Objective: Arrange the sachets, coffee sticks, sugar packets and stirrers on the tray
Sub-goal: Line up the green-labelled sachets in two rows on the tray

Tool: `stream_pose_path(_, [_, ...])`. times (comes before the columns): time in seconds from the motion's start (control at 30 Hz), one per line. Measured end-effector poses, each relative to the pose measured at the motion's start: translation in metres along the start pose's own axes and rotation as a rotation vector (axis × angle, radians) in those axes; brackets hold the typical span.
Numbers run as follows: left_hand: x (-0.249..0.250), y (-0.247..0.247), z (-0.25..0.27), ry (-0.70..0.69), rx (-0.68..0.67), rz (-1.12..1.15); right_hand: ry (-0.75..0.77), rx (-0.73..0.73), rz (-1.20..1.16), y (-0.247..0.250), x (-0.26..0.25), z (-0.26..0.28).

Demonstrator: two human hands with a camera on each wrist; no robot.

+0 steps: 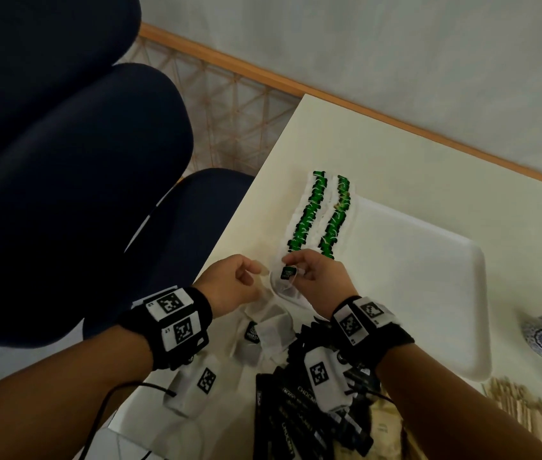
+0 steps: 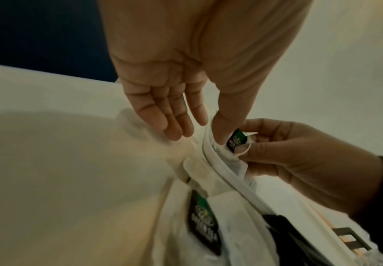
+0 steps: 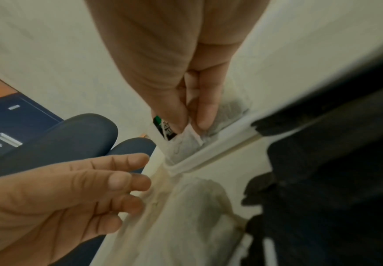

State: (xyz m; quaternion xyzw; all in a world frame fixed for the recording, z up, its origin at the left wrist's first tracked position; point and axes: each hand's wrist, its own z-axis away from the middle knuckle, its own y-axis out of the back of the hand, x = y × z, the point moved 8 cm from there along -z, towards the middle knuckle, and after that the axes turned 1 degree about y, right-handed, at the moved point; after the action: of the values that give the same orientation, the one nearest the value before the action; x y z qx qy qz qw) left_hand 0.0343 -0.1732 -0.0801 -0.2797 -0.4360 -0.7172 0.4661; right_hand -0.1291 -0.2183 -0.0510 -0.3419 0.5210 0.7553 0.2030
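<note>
White sachet (image 1: 288, 277) pinched in right grip (image 1: 309, 270) at tray (image 1: 429, 293) corner; left grip (image 1: 233, 280) loose, empty, just beside.

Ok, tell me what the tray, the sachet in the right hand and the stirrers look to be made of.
Tray: looks like matte white plastic or foam, judging by its smooth moulded rim.
Sachet: thin, crinkled filter paper, greyish contents showing through, with a glossy green-and-black card tag.
Stirrers: probably bare wood; pale tan sticks, blurred.
</note>
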Motion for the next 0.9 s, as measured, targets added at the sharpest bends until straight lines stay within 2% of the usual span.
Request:
stream_pose_path(0.13, [0.004,-0.01,-0.008,0.012,0.016,-0.086,0.019,0.017,0.069,0.004,-0.002,0.0])
stream_pose_path(0.23, [0.014,-0.017,-0.013,0.001,0.03,-0.219,0.062,0.104,0.057,0.016,-0.003,0.004])
stream_pose_path(0.37, [0.025,-0.023,-0.017,-0.018,0.043,-0.377,0.021,0.177,0.048,0.031,0.014,0.017])
stream_pose_path(0.47, [0.031,-0.027,-0.018,-0.048,0.067,-0.445,-0.019,0.031,0.145,0.024,0.025,0.027])
stream_pose_path(0.57, [0.034,-0.027,-0.02,-0.057,0.094,-0.45,0.053,-0.177,0.228,0.005,0.023,0.036])
stream_pose_path(0.63, [0.032,-0.027,-0.022,-0.054,0.091,-0.444,0.106,-0.18,0.25,0.001,0.021,0.037])
stream_pose_path(0.77, [0.03,-0.026,-0.023,-0.062,0.057,-0.435,0.107,-0.133,0.224,0.005,0.019,0.035])
stream_pose_path(0.9, [0.029,-0.017,-0.008,-0.088,0.016,-0.419,0.197,-0.148,0.299,-0.005,0.005,0.045])
